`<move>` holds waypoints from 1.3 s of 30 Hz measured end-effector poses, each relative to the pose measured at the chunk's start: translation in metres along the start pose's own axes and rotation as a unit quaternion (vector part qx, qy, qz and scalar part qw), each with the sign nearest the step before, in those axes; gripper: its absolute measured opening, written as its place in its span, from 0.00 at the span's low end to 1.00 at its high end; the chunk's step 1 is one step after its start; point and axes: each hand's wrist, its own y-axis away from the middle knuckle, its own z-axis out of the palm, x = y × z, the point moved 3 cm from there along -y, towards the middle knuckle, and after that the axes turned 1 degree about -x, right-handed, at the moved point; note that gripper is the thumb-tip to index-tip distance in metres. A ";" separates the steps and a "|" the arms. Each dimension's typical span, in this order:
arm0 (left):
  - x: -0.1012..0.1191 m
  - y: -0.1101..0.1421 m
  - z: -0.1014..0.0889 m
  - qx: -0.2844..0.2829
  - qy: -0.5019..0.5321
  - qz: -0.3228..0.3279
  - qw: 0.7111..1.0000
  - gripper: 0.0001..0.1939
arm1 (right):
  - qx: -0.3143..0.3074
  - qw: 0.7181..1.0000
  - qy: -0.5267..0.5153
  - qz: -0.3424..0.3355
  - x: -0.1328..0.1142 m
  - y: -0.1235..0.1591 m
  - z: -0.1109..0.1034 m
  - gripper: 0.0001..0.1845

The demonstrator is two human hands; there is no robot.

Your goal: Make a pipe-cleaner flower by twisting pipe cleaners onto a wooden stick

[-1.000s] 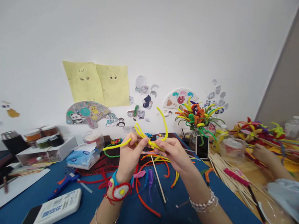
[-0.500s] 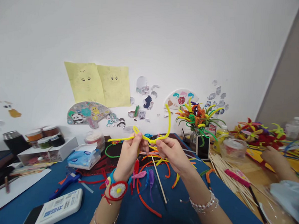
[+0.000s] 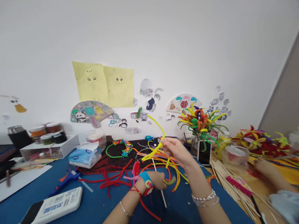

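Note:
My right hand pinches a yellow pipe cleaner, folded into a narrow loop below the fingers, one long end curving up to the left. Lower down, close over the blue table mat, my left hand points right with its fingers curled. A blurred yellowish piece shows at its fingertips; I cannot make out what it is. Beneath and behind both hands lie loose orange and yellow pipe cleaners. A wooden stick passes partly under my left hand. Red pipe cleaners lie to its left.
On the left are a blue glue gun, a white box-shaped device and a tissue pack. A vase of pipe-cleaner flowers and a phone stand right. Another person's hand works beyond the wooden sticks.
My left hand has let go of the long yellow pipe cleaner and moved down and right towards the mat. My right hand keeps hold of it, now with the loop hanging left.

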 end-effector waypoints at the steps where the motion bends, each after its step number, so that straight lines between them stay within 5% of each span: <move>1: -0.003 0.001 0.003 -0.027 -0.028 -0.006 0.999 0.14 | -0.024 1.000 0.005 0.006 0.001 0.000 0.001 0.16; 7: 0.025 0.000 -0.039 -0.043 -0.042 0.020 0.998 0.04 | -0.128 0.990 0.040 0.031 0.001 0.004 0.004 0.16; 10: 0.060 0.007 -0.057 -0.045 0.150 0.055 0.986 0.15 | -0.137 0.987 0.077 0.022 -0.005 0.005 0.006 0.16; 16: 0.093 0.026 -0.063 0.077 0.295 0.075 0.949 0.15 | -0.079 0.987 0.137 -0.019 -0.016 0.008 0.009 0.16; 21: 0.095 0.028 -0.066 0.063 0.342 0.075 0.934 0.10 | -0.050 0.986 0.153 -0.047 -0.019 0.009 0.014 0.16; 29: 0.104 0.036 -0.081 0.146 0.438 0.102 0.881 0.07 | 0.046 0.966 0.228 -0.111 -0.022 0.012 0.024 0.14; 33: 0.112 0.041 -0.082 0.176 0.405 0.120 0.889 0.06 | 0.045 0.968 0.212 -0.124 -0.023 0.014 0.026 0.12; 39: 0.123 0.049 -0.081 0.097 0.316 0.111 0.937 0.08 | 0.039 0.963 0.221 -0.150 -0.024 0.013 0.023 0.12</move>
